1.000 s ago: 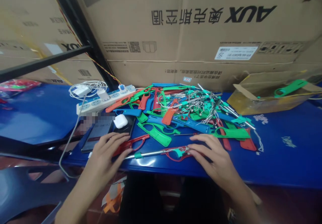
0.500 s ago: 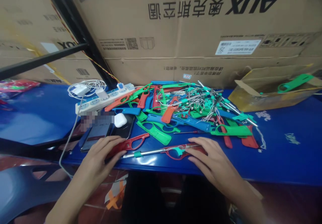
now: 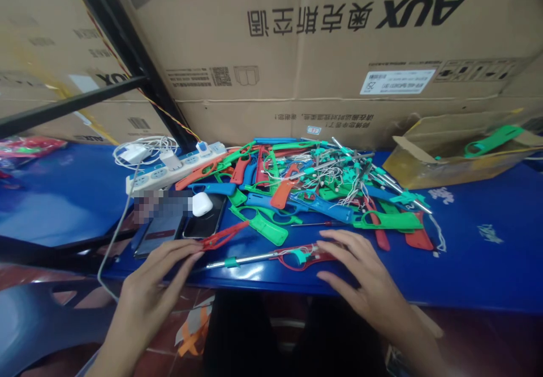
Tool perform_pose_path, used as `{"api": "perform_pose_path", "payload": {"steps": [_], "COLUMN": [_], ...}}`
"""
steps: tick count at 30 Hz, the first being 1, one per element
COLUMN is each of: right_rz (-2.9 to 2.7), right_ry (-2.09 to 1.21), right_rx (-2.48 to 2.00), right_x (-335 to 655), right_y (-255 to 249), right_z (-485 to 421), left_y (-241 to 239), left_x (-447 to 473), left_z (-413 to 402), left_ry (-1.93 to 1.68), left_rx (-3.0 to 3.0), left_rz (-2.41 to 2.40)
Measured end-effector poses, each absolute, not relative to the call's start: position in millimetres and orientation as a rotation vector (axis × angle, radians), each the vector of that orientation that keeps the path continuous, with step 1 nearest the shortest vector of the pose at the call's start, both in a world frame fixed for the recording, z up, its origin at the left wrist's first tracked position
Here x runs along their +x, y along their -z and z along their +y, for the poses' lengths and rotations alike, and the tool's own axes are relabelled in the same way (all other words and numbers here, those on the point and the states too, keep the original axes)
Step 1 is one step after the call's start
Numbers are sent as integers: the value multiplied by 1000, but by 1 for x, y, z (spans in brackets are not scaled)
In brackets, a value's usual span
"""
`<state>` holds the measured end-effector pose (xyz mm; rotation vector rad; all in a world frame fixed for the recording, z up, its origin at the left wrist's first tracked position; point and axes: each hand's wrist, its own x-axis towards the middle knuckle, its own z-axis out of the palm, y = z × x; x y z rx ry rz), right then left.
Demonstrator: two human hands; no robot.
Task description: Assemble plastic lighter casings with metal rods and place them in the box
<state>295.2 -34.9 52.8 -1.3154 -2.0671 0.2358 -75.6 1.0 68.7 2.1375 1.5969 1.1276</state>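
Note:
My left hand (image 3: 169, 272) pinches a red plastic lighter shell half (image 3: 224, 235) between thumb and fingertips, tilted above the table's front edge. To its right lies another red lighter shell half (image 3: 292, 261), with a metal tube (image 3: 250, 259), a green trigger (image 3: 302, 256) and thin white wires set in it. At that shell's handle end my right hand (image 3: 360, 269) is spread, fingers apart, its fingertips at the handle and its thumb below. Just behind lie a green shell half (image 3: 271, 227) and a thin screwdriver (image 3: 324, 224) with a red handle.
A pile of coloured shells and metal tubes with green triggers (image 3: 339, 168) covers the table's middle. Phones (image 3: 159, 233), a white earbud case (image 3: 201, 203) and a power strip (image 3: 148, 179) lie left. An open cardboard box (image 3: 449, 168) stands right, large cartons (image 3: 297, 55) behind.
My left hand has turned and lifted the red shell half, now holding it by its end. My right hand's fingers have opened slightly at the other shell's handle.

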Motion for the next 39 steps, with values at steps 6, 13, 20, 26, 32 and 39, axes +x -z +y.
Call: {"api": "perform_pose_path", "payload": {"steps": [6, 13, 20, 26, 32, 39], "right_rz": [-1888, -1904, -2094, -2040, -1996, -2132], "right_ry": [-405, -490, -540, -430, -329, -358], "right_rx": [-1122, -1166, -1201, -1215, -1270, -1300], "right_x": [247, 262, 292, 305, 309, 305], "right_y": [-71, -76, -77, -72, -60, -58], "right_z": [-43, -43, -45, -32, -13, -10], "left_y": [-71, -74, -71, -73, -68, -51], "left_x": [43, 103, 93, 63, 20, 20], "left_z": [-42, -45, -42, -31, 0, 6], "left_ry": [-1303, -1220, -1027, -921, -1271, -1094], "left_rx": [1042, 825, 1122, 1642, 2066, 2491], "left_rz": [1415, 977, 965, 990, 1272, 1310]}}
